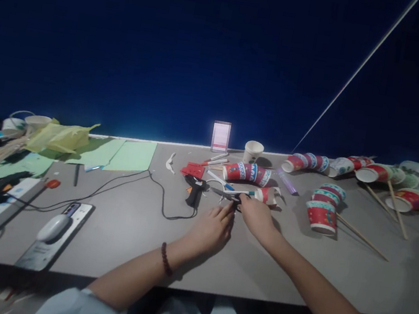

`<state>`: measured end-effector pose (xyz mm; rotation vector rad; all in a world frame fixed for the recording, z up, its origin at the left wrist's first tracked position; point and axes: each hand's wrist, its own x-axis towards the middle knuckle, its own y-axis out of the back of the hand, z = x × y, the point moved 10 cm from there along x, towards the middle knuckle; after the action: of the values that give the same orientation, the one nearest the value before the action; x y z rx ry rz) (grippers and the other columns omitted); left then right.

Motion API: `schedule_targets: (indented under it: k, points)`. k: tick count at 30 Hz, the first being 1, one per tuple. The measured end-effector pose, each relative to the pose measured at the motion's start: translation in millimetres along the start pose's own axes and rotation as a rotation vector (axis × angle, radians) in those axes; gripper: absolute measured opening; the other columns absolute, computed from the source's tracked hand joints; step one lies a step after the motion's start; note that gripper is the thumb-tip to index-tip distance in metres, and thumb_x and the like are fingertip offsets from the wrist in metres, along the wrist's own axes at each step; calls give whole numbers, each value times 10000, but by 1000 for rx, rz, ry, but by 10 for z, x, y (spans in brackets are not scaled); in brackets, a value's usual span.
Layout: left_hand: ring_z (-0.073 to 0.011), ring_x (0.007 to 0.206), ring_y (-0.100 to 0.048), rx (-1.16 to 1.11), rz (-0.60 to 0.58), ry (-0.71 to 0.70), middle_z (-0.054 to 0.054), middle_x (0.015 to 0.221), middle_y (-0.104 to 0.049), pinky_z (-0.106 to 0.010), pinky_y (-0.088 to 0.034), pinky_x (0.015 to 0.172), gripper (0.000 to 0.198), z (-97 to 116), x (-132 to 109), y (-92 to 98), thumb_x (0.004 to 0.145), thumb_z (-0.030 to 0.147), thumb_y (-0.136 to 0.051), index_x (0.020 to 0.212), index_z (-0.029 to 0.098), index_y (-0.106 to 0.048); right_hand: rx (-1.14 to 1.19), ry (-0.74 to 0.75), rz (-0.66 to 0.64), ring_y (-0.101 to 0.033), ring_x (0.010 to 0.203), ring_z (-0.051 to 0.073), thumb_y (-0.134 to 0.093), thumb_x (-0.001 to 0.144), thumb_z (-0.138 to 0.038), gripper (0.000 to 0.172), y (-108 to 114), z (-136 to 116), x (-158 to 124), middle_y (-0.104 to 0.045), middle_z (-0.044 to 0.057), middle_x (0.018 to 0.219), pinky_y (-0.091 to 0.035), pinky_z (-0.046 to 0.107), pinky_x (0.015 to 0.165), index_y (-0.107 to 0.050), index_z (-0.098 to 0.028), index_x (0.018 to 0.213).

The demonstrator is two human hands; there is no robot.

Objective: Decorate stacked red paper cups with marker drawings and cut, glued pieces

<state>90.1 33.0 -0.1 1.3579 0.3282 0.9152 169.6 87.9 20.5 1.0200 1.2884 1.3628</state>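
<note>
Both my hands are close together near the middle of the grey table. My right hand point(257, 218) is closed at the dark handles of the scissors point(226, 195), whose blades point left. My left hand point(214, 227) rests just left of it, fingers together near the handles; whether it grips anything is hidden. Behind my hands lie a cut red paper cup point(267, 195), a blue-and-white pen point(221, 181) and a row of joined patterned cups point(246, 173). A black glue gun point(196, 191) lies to the left, beside a red piece point(192, 169).
Joined cups on sticks point(324, 209) and more cup chains point(306, 163) lie at the right, with a purple tube point(287, 181). A white cup point(253, 152) stands behind. Leftward are a phone point(38, 255) with a white case, a power strip point(5, 212), green paper point(130, 156) and a black cord.
</note>
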Motion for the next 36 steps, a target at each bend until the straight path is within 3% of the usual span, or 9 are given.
schedule_targets:
  k: [4, 9, 15, 20, 24, 32, 36]
  points:
    - [-272, 1124, -496, -7, -8, 11, -134, 1443, -406, -431, -468, 902, 461, -21, -5, -7, 873, 209, -441, 1330, 150, -429, -45, 79, 33, -664, 861, 261, -435, 922, -166, 180, -10, -75, -50, -695, 134, 894, -479, 294, 675, -604, -130, 973]
    - [-267, 1122, -502, -34, 28, -2, -153, 1440, -399, -432, -475, 914, 458, 4, 3, 73, 871, 176, -428, 1328, 140, -418, -53, 93, 33, -614, 952, 267, -396, 911, -93, 248, -38, -116, -38, -665, 149, 1008, -484, 320, 719, -611, -108, 1033]
    - [-252, 1078, -528, -32, 31, -27, -148, 1231, -542, -404, -483, 882, 325, 76, 24, 163, 874, 169, -425, 1184, 140, -520, 9, 87, 54, -567, 1023, 273, -414, 919, -148, 259, -23, -97, -29, -620, 168, 1080, -472, 300, 735, -655, -109, 1003]
    - [-225, 1010, -546, -56, 19, -46, -108, 1042, -585, -390, -481, 849, 233, 86, 13, 159, 877, 180, -441, 1074, 181, -566, 198, 53, -32, -619, 938, 229, -509, 902, -315, 236, 40, 5, 139, -681, 106, 996, -448, 261, 721, -692, -168, 927]
    - [-226, 984, -534, -71, 41, -30, -107, 1014, -563, -385, -479, 836, 230, 71, -6, 170, 866, 173, -462, 1071, 175, -565, 215, 63, 52, -630, 955, 190, -397, 950, -261, 300, 233, -46, 359, -692, 107, 1025, -433, 236, 778, -672, -163, 1018]
    - [-240, 922, -520, -17, -7, 37, -103, 958, -562, -387, -480, 791, 259, -7, -27, 213, 829, 186, -499, 1072, 147, -580, 120, 22, 6, -658, 936, 254, -483, 909, -261, 263, 115, -234, 649, -693, 174, 979, -478, 290, 752, -694, -112, 961]
    - [-211, 887, -537, -139, 73, 62, -91, 945, -583, -350, -481, 768, 214, -154, -26, 328, 842, 169, -472, 1017, 172, -596, 119, 1, 21, -648, 961, 245, -469, 905, -215, 250, 147, -233, 631, -687, 181, 1005, -481, 284, 763, -687, -112, 976]
